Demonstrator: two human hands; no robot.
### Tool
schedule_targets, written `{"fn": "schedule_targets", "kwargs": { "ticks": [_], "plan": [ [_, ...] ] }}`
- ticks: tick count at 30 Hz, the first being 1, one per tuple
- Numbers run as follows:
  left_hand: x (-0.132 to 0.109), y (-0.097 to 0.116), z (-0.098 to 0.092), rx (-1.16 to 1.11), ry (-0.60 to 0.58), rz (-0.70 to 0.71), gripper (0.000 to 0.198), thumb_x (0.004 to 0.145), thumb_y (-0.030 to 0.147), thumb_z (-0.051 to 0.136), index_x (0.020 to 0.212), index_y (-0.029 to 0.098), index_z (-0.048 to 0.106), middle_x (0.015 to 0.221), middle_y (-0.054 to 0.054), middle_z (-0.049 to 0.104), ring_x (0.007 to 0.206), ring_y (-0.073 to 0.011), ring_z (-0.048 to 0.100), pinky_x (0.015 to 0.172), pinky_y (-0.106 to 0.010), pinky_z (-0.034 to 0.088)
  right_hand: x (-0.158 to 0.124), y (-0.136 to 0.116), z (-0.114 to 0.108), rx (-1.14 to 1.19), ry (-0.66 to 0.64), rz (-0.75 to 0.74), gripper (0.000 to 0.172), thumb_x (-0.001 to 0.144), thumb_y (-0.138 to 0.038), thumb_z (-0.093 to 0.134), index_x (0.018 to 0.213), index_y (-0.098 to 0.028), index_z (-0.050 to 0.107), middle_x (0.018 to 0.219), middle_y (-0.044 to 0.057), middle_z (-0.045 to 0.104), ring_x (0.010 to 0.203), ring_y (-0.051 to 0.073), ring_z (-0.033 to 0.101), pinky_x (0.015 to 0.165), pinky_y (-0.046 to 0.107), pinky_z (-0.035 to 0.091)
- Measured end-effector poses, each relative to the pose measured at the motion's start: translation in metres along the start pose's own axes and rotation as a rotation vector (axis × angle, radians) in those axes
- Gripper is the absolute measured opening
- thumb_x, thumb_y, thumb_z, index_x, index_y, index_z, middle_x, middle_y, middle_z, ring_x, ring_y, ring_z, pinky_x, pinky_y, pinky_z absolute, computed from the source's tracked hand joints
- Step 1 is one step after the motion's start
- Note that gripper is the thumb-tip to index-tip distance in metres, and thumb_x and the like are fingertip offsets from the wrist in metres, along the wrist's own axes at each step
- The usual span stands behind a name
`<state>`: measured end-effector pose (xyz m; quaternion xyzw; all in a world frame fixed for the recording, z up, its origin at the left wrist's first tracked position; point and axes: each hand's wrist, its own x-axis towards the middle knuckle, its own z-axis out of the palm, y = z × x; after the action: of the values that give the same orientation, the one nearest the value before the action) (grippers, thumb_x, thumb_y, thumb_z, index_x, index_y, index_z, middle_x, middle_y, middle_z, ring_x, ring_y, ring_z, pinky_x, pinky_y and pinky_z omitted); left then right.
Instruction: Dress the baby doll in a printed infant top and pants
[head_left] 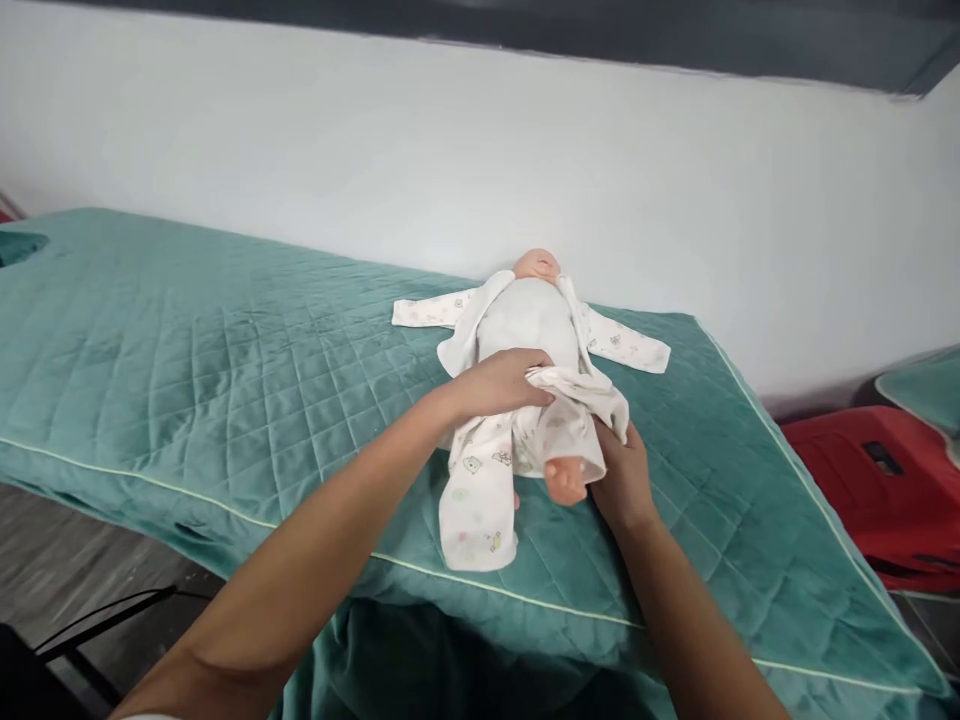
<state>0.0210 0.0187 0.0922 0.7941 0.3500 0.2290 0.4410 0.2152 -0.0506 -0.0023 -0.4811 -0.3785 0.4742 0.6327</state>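
A baby doll (531, 318) lies on its back on a teal quilted bed (225, 370), head toward the wall. It wears a white printed romper (480, 490), open over the chest, sleeves spread to both sides. My left hand (504, 384) rests over the doll's belly with fingers closed on bunched romper cloth. My right hand (622, 478) grips the romper leg beside the doll's bare foot (566, 480), which sticks out of the cloth. The other romper leg hangs flat toward the bed's front edge.
A white wall (525, 170) runs right behind the bed. A red padded object (862, 490) sits to the right, with a teal cushion (926, 390) on it. Dark cables (105, 615) lie on the grey floor at lower left.
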Motion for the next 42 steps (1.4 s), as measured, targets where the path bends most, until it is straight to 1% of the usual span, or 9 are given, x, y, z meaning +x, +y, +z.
{"fn": "schedule_targets", "kwargs": {
  "ticks": [4, 9, 12, 17, 21, 25, 31, 37, 42],
  "plan": [
    [-0.002, -0.026, -0.009, -0.240, -0.170, 0.091, 0.040, 0.080, 0.034, 0.073, 0.118, 0.021, 0.068, 0.124, -0.006, 0.068, 0.117, -0.0250, 0.061, 0.094, -0.032, 0.047, -0.007, -0.004, -0.002, -0.008, 0.055, 0.015, 0.031, 0.072, -0.026, 0.076, 0.101, -0.023, 0.064, 0.096, 0.001, 0.073, 0.080, 0.020, 0.067, 0.069, 0.029, 0.051],
    [-0.005, -0.063, -0.011, -0.641, -0.076, 0.073, 0.046, 0.074, 0.029, 0.083, 0.116, 0.019, 0.070, 0.124, -0.009, 0.069, 0.114, -0.0248, 0.063, 0.097, -0.033, 0.048, -0.008, 0.003, -0.007, -0.066, -0.005, -0.061, 0.037, 0.073, -0.022, 0.074, 0.108, -0.028, 0.062, 0.109, 0.002, 0.069, 0.099, 0.022, 0.066, 0.083, 0.033, 0.052],
    [-0.004, -0.072, -0.010, -0.761, -0.072, 0.050, 0.044, 0.073, 0.028, 0.083, 0.114, 0.019, 0.071, 0.122, -0.009, 0.069, 0.110, -0.0238, 0.065, 0.095, -0.032, 0.050, -0.010, 0.002, -0.008, -0.149, -0.030, -0.228, 0.035, 0.079, -0.022, 0.071, 0.112, -0.028, 0.063, 0.117, 0.005, 0.065, 0.112, 0.024, 0.062, 0.097, 0.039, 0.050],
    [-0.007, -0.068, -0.008, -0.794, -0.015, 0.047, 0.038, 0.076, 0.027, 0.082, 0.111, 0.019, 0.072, 0.122, -0.007, 0.069, 0.111, -0.0230, 0.064, 0.097, -0.031, 0.049, 0.001, -0.041, 0.016, -0.334, -0.226, -0.467, 0.031, 0.089, -0.036, 0.068, 0.119, -0.030, 0.063, 0.128, 0.007, 0.061, 0.118, 0.025, 0.059, 0.103, 0.042, 0.047],
    [-0.010, -0.065, -0.005, -0.807, 0.056, 0.064, 0.034, 0.077, 0.024, 0.080, 0.110, 0.019, 0.073, 0.120, -0.006, 0.069, 0.112, -0.0221, 0.064, 0.098, -0.031, 0.048, 0.035, -0.079, 0.059, -0.707, -0.439, -0.302, 0.026, 0.093, -0.049, 0.063, 0.096, -0.024, 0.067, 0.087, 0.001, 0.065, 0.078, 0.015, 0.058, 0.071, 0.027, 0.046],
    [-0.012, -0.066, -0.002, -0.836, 0.078, 0.037, 0.029, 0.077, 0.027, 0.081, 0.103, 0.018, 0.073, 0.108, -0.005, 0.072, 0.098, -0.0192, 0.067, 0.088, -0.029, 0.052, 0.065, -0.073, 0.085, -0.738, -0.535, -0.139, 0.052, 0.092, -0.062, 0.056, 0.063, -0.019, 0.047, 0.059, -0.004, 0.040, 0.057, 0.009, 0.037, 0.051, 0.024, 0.028],
    [-0.009, -0.073, 0.001, -0.892, 0.089, 0.031, 0.024, 0.075, 0.029, 0.083, 0.093, 0.016, 0.073, 0.095, -0.004, 0.072, 0.084, -0.0148, 0.067, 0.076, -0.024, 0.052, 0.071, -0.044, 0.066, -0.531, -0.646, 0.042, 0.055, 0.092, -0.065, 0.055, 0.062, -0.019, 0.050, 0.057, -0.003, 0.040, 0.054, 0.009, 0.035, 0.046, 0.024, 0.023],
    [-0.005, -0.081, 0.004, -1.038, 0.151, 0.014, 0.029, 0.072, 0.034, 0.084, 0.090, 0.017, 0.069, 0.078, 0.001, 0.064, 0.062, -0.0087, 0.058, 0.057, -0.018, 0.044, 0.076, -0.051, 0.061, -0.472, -1.000, 0.152, 0.046, 0.076, -0.048, 0.080, 0.060, -0.018, 0.049, 0.057, -0.007, 0.033, 0.052, 0.006, 0.026, 0.045, 0.022, 0.016],
    [-0.008, -0.079, 0.003, -1.030, 0.138, 0.049, 0.029, 0.074, 0.035, 0.083, 0.093, 0.018, 0.069, 0.082, -0.001, 0.065, 0.066, -0.0101, 0.060, 0.060, -0.019, 0.047, 0.074, -0.047, 0.061, -0.371, -0.899, 0.169, 0.028, 0.076, -0.040, 0.081, 0.073, -0.016, 0.067, 0.061, -0.004, 0.050, 0.055, 0.008, 0.040, 0.048, 0.021, 0.029]
  ]
}}
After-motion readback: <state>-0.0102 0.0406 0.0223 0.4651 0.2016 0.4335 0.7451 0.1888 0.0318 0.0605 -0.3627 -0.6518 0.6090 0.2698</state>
